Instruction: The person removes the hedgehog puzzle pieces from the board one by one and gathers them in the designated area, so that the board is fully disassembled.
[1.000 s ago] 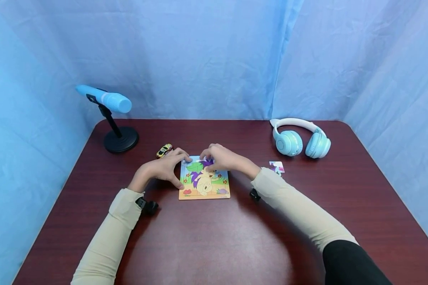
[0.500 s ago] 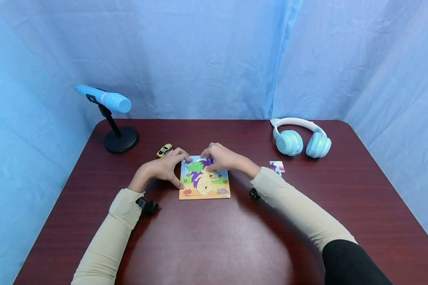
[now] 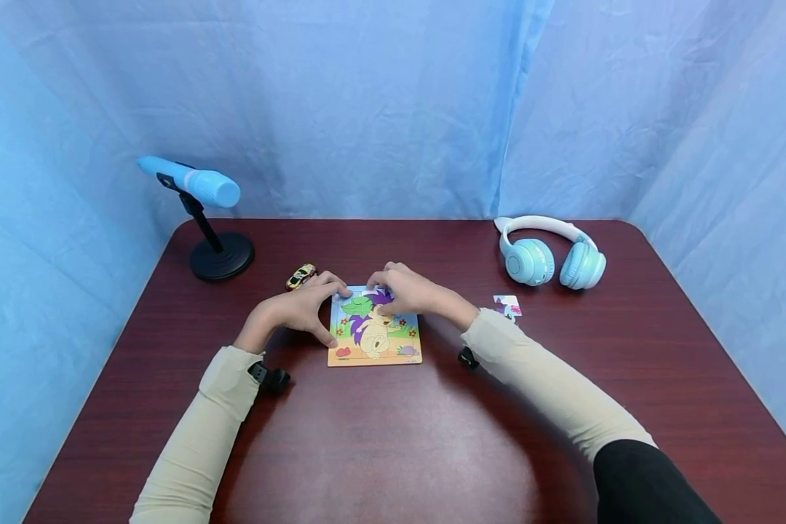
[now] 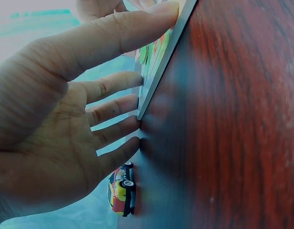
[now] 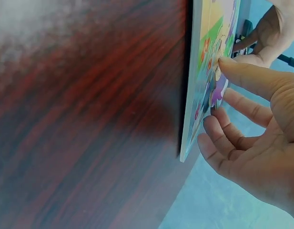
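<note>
A square jigsaw puzzle board (image 3: 373, 353) with a cartoon of a purple-spined animal and a green leaf lies flat on the table. My left hand (image 3: 304, 306) rests along its left side, thumb on the near left part and fingertips by the far left corner; in the left wrist view these fingers are fairly straight. Over the upper right part of the board, my right hand (image 3: 409, 290) pinches a purple puzzle piece (image 5: 218, 91) between thumb and fingers. The right wrist view shows this piece tilted a little off the board. My right fingers partly cover the picture.
A small yellow and black toy car (image 3: 300, 276) stands just beyond my left fingers. Right of the board lies a loose puzzle piece (image 3: 509, 304), partly behind my right sleeve. Headphones (image 3: 530, 260) sit at the back right, a blue microphone (image 3: 212, 188) on a black stand (image 3: 219, 258) at the back left.
</note>
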{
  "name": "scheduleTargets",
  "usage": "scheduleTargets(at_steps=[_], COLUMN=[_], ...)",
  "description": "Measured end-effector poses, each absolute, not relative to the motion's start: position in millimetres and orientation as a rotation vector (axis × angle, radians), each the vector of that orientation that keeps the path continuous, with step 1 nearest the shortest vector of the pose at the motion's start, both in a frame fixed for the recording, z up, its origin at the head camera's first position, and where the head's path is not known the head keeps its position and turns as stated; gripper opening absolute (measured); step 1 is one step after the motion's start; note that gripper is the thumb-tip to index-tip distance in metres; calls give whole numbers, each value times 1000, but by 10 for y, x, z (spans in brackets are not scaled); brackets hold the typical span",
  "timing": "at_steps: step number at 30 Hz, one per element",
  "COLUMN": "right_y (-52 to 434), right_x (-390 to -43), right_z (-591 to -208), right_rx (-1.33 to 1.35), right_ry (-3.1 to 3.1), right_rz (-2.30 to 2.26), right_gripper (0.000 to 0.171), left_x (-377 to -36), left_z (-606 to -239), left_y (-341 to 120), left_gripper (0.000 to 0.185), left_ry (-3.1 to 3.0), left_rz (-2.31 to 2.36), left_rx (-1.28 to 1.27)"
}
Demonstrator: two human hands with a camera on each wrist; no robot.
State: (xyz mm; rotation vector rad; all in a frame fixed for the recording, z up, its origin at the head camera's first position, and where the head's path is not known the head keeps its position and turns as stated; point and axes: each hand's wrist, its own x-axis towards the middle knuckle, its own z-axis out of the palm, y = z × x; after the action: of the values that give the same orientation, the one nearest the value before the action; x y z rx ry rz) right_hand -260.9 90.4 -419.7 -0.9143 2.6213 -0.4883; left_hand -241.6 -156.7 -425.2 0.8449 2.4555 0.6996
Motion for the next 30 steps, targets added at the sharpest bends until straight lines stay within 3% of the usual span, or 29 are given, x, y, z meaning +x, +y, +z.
scheduleTargets(at_steps=[30], right_y=[905], right_x=[-2557], right_z=[-4213], right_rx=[-1123], right_ry=[2819], right_rz=[-221], right_gripper=[49], left_x=[-2410], left_z=[-4254], left_y=[-1580], left_gripper=[85], left_ry=[2469], left_rz=[696], left_rx=[874])
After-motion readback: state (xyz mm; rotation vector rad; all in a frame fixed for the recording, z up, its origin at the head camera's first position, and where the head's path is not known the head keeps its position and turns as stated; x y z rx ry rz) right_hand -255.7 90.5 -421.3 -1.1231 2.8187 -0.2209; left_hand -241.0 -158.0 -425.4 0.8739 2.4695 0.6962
